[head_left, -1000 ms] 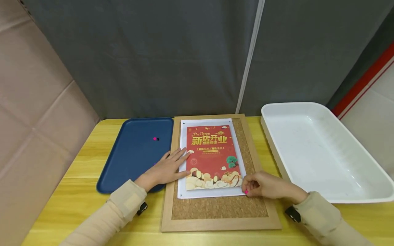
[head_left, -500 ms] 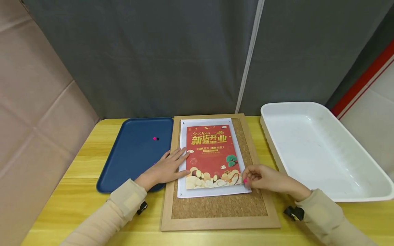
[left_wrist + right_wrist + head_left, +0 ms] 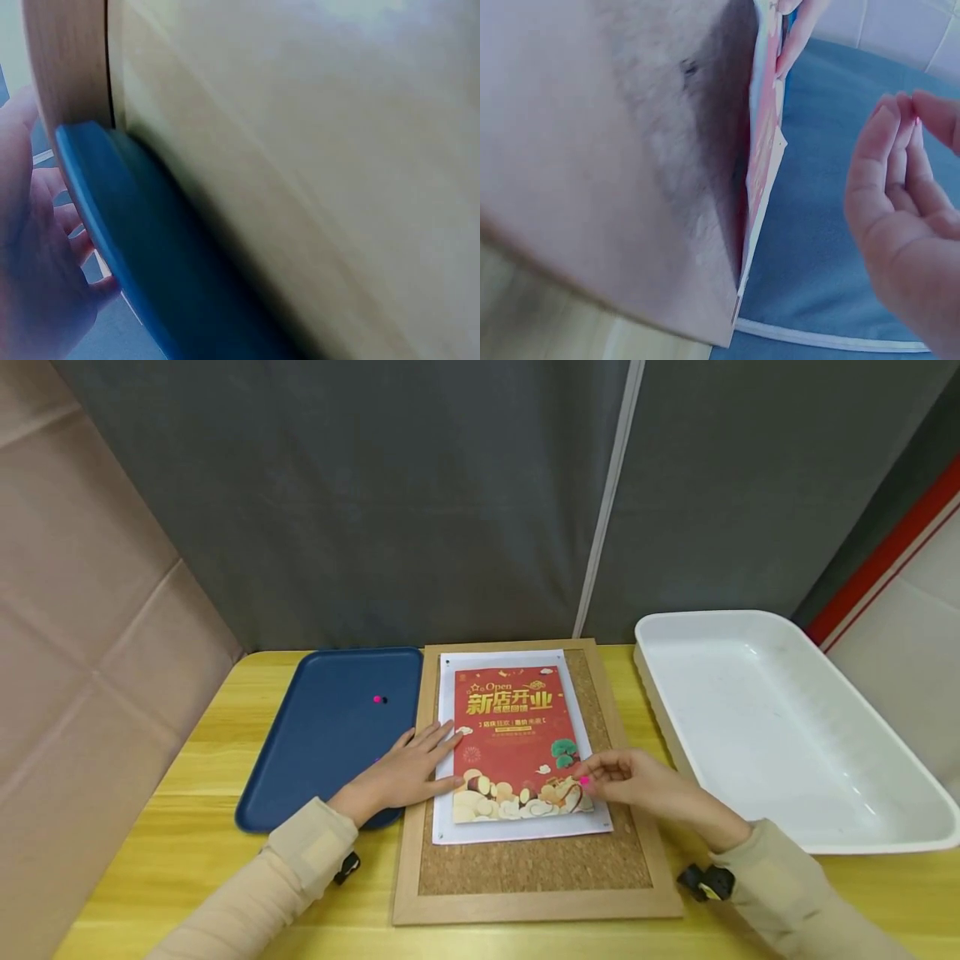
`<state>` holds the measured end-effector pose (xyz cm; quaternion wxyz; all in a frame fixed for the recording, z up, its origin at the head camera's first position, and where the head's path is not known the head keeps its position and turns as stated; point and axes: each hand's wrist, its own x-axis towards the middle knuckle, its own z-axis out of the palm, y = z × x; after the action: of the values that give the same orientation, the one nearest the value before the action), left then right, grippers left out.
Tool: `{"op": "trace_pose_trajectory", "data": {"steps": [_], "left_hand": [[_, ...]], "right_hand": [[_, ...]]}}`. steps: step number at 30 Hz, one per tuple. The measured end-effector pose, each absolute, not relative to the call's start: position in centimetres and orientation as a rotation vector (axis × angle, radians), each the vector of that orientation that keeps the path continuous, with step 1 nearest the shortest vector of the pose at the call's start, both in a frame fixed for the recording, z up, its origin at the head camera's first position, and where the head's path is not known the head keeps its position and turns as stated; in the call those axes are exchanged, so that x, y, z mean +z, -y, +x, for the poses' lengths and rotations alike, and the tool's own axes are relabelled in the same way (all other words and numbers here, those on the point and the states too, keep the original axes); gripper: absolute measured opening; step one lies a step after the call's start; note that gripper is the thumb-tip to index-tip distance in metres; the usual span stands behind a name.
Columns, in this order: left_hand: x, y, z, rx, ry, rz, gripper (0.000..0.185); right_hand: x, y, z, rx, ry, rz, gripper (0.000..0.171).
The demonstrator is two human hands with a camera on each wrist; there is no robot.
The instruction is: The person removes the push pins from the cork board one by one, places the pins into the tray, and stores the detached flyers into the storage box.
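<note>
Nearest me lies the bare cork of the wood-framed cork board (image 3: 525, 864), flat on the yellow wooden table (image 3: 180, 852). On the board sits the red printed poster on its white backing sheet (image 3: 513, 739); its gold heading reads "Open" above large Chinese characters, 新店开业, and the smaller lines beneath are too fine to read. My right hand (image 3: 637, 787) hovers over the poster's near right corner, fingers curled together and pinching a small pink pushpin (image 3: 584, 782) at the fingertips, just above the paper, whose corner curls up slightly. My left hand (image 3: 401, 772) lies flat, fingers straight and spread, pressing the poster's left edge while the palm rests over the rim of the dark blue plastic tray (image 3: 322, 735). That tray sits just left of the board, with a pink pin and a black pin (image 3: 379, 698) lying together on it further back. To the right of the board stands the large white plastic bin (image 3: 780, 727).
</note>
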<state>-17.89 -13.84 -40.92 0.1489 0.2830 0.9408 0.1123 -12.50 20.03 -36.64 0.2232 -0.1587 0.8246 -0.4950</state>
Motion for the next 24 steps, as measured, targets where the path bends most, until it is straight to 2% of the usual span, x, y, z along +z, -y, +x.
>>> {"op": "trace_pose_trajectory", "data": {"steps": [9, 17, 24], "left_hand": [[-40.8, 14.1, -17.8, 0.372, -2.723, 0.793, 0.077], [-40.0, 15.5, -18.1, 0.526, -2.831, 0.772, 0.072], [-39.2, 17.8, -18.2, 0.675, -2.941, 0.578, 0.069]], "right_hand": [[-36.0, -18.9, -12.9, -1.499, -2.200, -0.308, 0.043], [-36.0, -18.2, -13.1, -1.573, -2.173, -0.269, 0.045], [-36.1, -17.6, -13.1, -1.670, -2.123, -0.255, 0.045]]}}
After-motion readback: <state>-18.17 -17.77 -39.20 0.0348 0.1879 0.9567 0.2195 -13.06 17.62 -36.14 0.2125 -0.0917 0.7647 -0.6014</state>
